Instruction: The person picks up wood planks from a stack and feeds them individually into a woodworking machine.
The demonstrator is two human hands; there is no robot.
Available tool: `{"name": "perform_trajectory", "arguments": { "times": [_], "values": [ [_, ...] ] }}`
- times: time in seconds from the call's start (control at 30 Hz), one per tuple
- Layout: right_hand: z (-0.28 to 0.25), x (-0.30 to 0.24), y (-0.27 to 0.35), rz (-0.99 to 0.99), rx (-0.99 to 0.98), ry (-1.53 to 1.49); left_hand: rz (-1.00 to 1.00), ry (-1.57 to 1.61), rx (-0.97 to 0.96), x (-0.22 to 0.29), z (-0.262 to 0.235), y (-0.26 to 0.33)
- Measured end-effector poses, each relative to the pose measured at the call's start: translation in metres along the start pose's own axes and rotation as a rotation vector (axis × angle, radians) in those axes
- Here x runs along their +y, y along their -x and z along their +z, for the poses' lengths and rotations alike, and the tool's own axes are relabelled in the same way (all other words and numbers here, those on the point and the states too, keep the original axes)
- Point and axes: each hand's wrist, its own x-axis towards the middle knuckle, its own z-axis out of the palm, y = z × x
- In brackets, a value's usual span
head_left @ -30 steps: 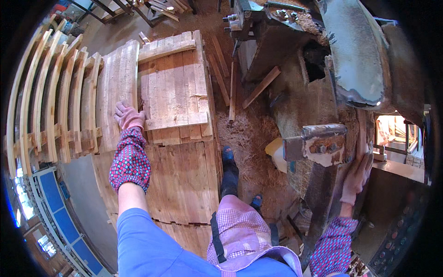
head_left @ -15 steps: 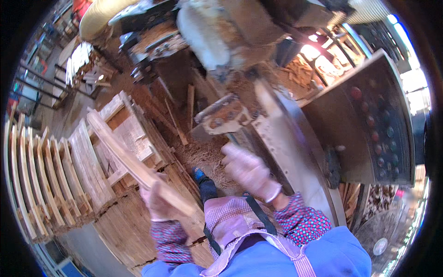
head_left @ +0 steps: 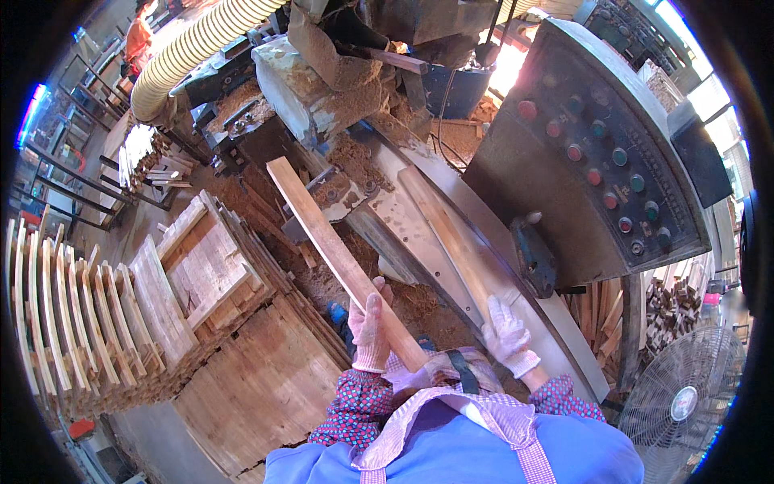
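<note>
My left hand (head_left: pixel 371 327), in a pale knit work glove, is closed round a long wooden strip (head_left: pixel 343 262). That strip slants up and away from my apron, raised in front of the machine. A second wooden strip (head_left: pixel 443 234) lies along the pale metal bed (head_left: pixel 407 214) of a woodworking machine. At its near end my gloved right hand (head_left: pixel 510 339) has its fingers closed on the wood. Ahead of that strip's far end, the machine's sawdust-covered head (head_left: pixel 347 81) stands over the bed.
A slanted control panel (head_left: pixel 601 161) with red and green buttons rises on the right, a fan (head_left: pixel 681 403) below it. Stacked wooden boards (head_left: pixel 258 387) and a row of strips (head_left: pixel 76 315) stand left. A ribbed hose (head_left: pixel 201 52) arches at upper left, near another person (head_left: pixel 139 40).
My left hand has brought its strip rightward from above the boards. My right hand, empty before, has moved right and now grips a strip on the machine bed. My view has shifted.
</note>
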Motion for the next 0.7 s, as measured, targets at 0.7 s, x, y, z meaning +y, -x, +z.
{"name": "perform_trajectory", "arguments": {
  "times": [0.7],
  "values": [
    [0.0, -0.109, -0.118, -0.287, -0.32, -0.778, 0.202, -0.255, -0.353, 0.008, 0.016, -0.012]
  ]
}}
